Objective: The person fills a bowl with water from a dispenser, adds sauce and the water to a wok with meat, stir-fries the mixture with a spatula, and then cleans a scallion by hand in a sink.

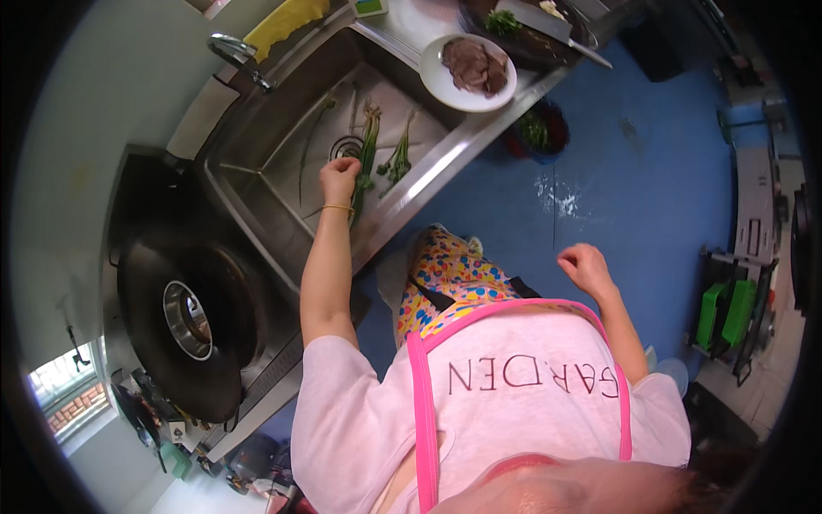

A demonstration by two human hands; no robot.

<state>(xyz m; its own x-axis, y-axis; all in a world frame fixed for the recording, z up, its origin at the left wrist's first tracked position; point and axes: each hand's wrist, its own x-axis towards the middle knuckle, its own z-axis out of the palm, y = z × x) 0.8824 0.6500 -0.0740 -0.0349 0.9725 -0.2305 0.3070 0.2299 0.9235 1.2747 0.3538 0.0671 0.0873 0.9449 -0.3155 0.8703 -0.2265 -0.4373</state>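
My left hand (340, 177), with a gold-coloured bracelet at the wrist, hangs over the stainless-steel sink (292, 122). Its fingertips are pinched together beside a bunch of green onions (369, 138); I cannot tell whether anything is between them. Right of the bunch lie leafy herb sprigs (399, 159), likely coriander. A thin green stalk (308, 144) rests on the sink floor to the left. The drain (347, 148) is partly covered by the hand and the onions. My right hand (585, 268) is held over the blue floor, loosely curled, with nothing visible in it.
A white bowl (431, 77) of sliced dark meat stands at the sink's right rim. Behind it, a cleaver (536, 18) and chopped greens (503, 22) lie on a cutting board. A faucet (234, 51) overhangs the sink. A large wok (148, 321) sits at left. A bin (546, 128) holds green scraps.
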